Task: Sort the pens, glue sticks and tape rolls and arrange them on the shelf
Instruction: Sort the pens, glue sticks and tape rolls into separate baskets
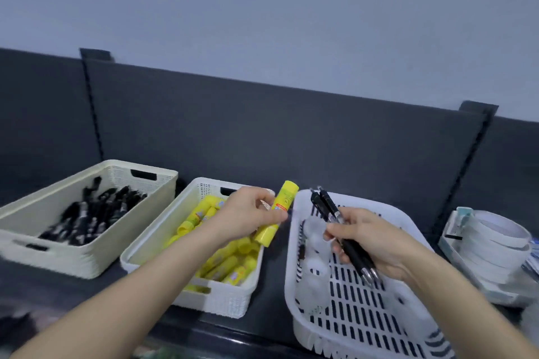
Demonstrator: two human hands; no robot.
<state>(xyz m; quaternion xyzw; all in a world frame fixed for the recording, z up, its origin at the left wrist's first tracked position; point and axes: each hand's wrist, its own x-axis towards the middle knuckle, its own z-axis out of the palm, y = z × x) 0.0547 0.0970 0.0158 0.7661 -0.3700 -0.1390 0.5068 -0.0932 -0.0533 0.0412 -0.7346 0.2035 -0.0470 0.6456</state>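
Left hand point(250, 213) pinches one yellow glue stick point(280, 202) between thumb and curled fingers, with the stick tilted and its upper end away from the wrist. Directly beneath this hand stands the white basket point(233, 297), which holds many like glue sticks point(224, 265).

1. Lower the hand until the stick is just above the pile, turn it to lie parallel with the others, then release. A drop from height may bounce it over the rim.

Right hand point(376, 239), beside the left, grips two black pens point(328, 202) in curled fingers above the slotted tray point(303, 329). Pale items lie in the tray under this hand; they are too blurred to identify.

2. Carry the pens across, past the left hand, to the cream basket point(87, 259), where the loose pens point(93, 213) lie. Free the left hand first so the arms do not cross.

Tape rolls point(495, 242) sit beyond the right hand, on the shelf point(274, 285).
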